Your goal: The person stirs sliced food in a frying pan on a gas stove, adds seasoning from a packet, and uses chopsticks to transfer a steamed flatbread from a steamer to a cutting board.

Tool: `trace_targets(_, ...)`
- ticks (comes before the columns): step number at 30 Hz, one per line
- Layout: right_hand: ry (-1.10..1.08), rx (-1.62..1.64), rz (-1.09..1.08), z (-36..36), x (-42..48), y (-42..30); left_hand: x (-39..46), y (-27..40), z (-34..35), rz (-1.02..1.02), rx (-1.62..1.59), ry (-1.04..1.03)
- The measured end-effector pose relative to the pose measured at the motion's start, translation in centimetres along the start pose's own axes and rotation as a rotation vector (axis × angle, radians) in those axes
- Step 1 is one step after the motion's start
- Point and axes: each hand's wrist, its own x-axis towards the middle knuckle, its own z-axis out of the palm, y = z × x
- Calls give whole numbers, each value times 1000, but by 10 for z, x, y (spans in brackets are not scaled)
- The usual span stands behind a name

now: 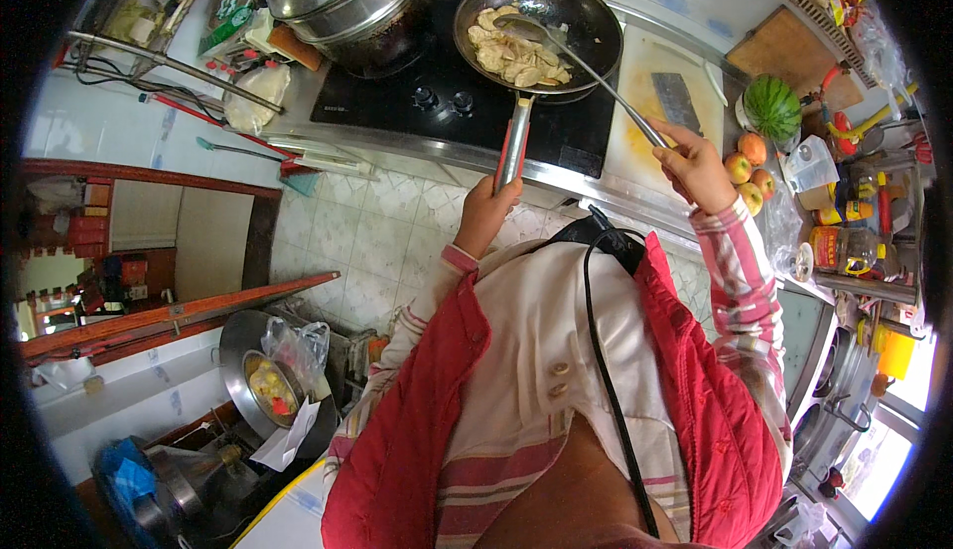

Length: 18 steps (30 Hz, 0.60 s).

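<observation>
My left hand is closed around the handle of a frying pan, which sits on the right side of a black glass gas hob. Pale sliced food lies in the pan's left and lower part. In my right hand is the metal handle of a long cooking spatula; its head rests in the pan at the food's upper edge. Beside the hob, near my right hand, a cleaver lies on a stained white cutting board.
A large metal steamer pot occupies the hob's left side. Right of the cutting board are a watermelon, several apples and a rack of bottles. A filled plastic bag lies on the counter's left end. An open wooden door stands at lower left.
</observation>
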Motion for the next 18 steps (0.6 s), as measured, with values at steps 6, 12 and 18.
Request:
trace_targets(6, -83, -130, 44, 10, -11, 25, 3, -4, 0, -34, 43, 15)
trace_targets(12, 291, -785, -283, 50, 36, 48, 4, -2, -1, -27, 39, 15)
trace_targets(18, 468, -746, -322, 49, 84, 34, -1, 4, -1, -18, 50, 4)
